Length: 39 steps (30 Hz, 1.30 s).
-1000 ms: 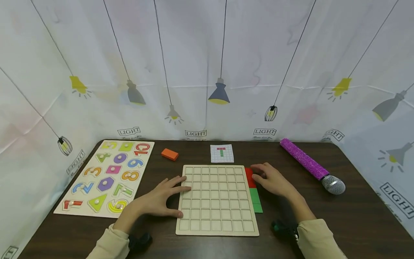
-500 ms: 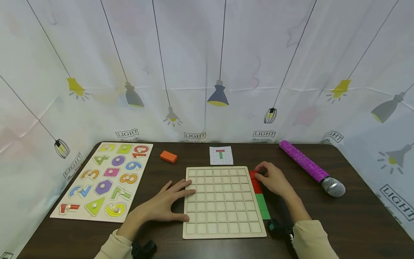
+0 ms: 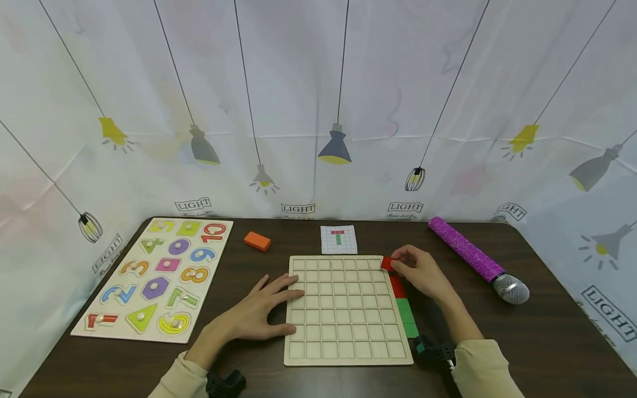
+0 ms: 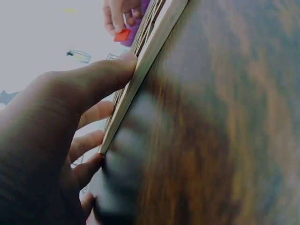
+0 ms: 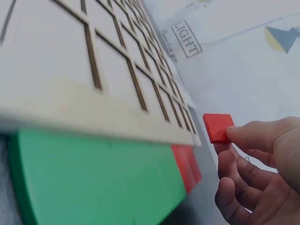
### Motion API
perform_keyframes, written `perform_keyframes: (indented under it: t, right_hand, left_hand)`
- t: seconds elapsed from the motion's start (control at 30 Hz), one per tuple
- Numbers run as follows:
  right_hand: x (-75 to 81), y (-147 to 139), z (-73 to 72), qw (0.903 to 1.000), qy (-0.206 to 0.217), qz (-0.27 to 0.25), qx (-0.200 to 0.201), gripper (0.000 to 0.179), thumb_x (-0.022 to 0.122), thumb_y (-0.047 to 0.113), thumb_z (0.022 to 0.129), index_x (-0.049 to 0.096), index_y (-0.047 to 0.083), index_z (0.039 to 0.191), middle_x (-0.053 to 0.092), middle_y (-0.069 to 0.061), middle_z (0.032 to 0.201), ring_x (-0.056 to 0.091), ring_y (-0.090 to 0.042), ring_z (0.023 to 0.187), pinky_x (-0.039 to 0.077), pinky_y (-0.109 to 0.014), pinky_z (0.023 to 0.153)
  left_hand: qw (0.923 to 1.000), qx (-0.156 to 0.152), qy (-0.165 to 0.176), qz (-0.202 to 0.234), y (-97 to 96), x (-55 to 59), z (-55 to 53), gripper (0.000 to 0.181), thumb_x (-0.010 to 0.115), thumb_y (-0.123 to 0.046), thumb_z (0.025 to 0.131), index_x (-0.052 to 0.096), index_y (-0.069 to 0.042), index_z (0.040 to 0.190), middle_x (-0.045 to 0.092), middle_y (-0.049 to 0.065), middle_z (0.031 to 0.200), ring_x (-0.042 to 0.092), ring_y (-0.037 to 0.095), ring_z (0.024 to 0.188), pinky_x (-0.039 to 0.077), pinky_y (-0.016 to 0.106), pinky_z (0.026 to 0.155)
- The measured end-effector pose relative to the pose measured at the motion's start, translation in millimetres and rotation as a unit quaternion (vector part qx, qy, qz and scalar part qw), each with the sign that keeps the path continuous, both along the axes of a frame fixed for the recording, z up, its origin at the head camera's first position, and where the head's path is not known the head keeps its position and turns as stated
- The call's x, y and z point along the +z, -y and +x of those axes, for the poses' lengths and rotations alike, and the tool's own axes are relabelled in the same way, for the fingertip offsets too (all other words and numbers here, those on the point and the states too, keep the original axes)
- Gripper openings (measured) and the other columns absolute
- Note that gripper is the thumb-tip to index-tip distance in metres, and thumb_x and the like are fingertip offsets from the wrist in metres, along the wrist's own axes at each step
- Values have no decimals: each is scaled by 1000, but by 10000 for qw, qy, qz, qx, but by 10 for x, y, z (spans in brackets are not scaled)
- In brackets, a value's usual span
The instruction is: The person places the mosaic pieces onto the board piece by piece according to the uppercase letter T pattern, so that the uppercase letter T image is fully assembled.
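My left hand (image 3: 256,315) rests with fingers spread along the left edge of the pale wooden grid board (image 3: 348,318); in the left wrist view its thumb touches the board's rim. A small red square tile (image 3: 386,263) is pinched between the thumb and fingers of my right hand (image 3: 423,273), at the board's far right corner. The right wrist view has this red tile (image 5: 218,127) raised and tilted. Along the board's right side lie more red tiles (image 3: 397,287) and green tiles (image 3: 407,318). Behind the board is a card (image 3: 338,241) printed with a red and green T on a grid.
To the left lies a number and shape puzzle board (image 3: 154,282) with knobbed pieces. An orange block (image 3: 257,241) sits between it and the card. On the right is a glittery purple microphone (image 3: 478,260). A lamp-patterned curtain (image 3: 298,110) hangs behind the dark table (image 3: 348,381).
My right hand has picked up a red tile from the far end of the row and brought it to the board's corner. The board has shifted slightly right, the left hand with it.
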State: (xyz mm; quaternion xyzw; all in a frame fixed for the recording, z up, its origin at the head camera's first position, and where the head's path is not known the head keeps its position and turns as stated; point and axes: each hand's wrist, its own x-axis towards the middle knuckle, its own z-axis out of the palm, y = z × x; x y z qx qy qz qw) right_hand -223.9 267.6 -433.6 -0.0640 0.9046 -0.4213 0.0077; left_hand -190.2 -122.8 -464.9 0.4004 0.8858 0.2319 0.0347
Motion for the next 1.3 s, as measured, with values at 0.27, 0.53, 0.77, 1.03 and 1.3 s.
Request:
perform_keyframes:
  t: [0.27,0.53,0.77,1.03,1.3]
  right_hand:
    - [35,197,-38,9998,-89,-12,161,16,61,15,92,59,7,106,64,-11,99,61,-22,87,51,-28,71]
    - [68,395,-78,9986,51,-262,461,17,61,19,92,59,9,106,62,-12,99,60,-23,73,49,-30,63]
    - [48,522,-95,9966,67,-426,698,19,62,20,92,59,9,106,63,-13,101,62,-24,74,52,-31,61]
    - [40,705,-131,9958,-22,-318,859,14,62,18,92,60,11,104,64,-9,99,61,-23,72,50,-28,61]
    - [3,892,-158,9935,-129,-263,1101,13,62,16,92,62,9,103,65,-9,96,61,-22,69,49,-26,59]
  left_hand:
    - [9986,105,-378,346,-56,-80,-33,57,57,-54,88,49,-27,138,36,5,151,29,28,142,15,61,114]
    - [9961,199,-675,542,-52,-170,-25,56,57,-53,88,49,-27,137,37,4,151,30,29,141,18,62,112]
    - [9946,177,-837,583,-59,-197,-37,56,56,-54,89,49,-28,138,37,4,150,31,29,141,19,62,112]
    - [9956,248,-758,500,-62,-208,-35,55,55,-54,89,48,-29,138,36,2,151,30,28,141,18,60,113]
    - [9958,269,-753,438,-67,-205,-42,55,54,-55,89,47,-30,138,36,2,151,30,27,142,18,60,113]
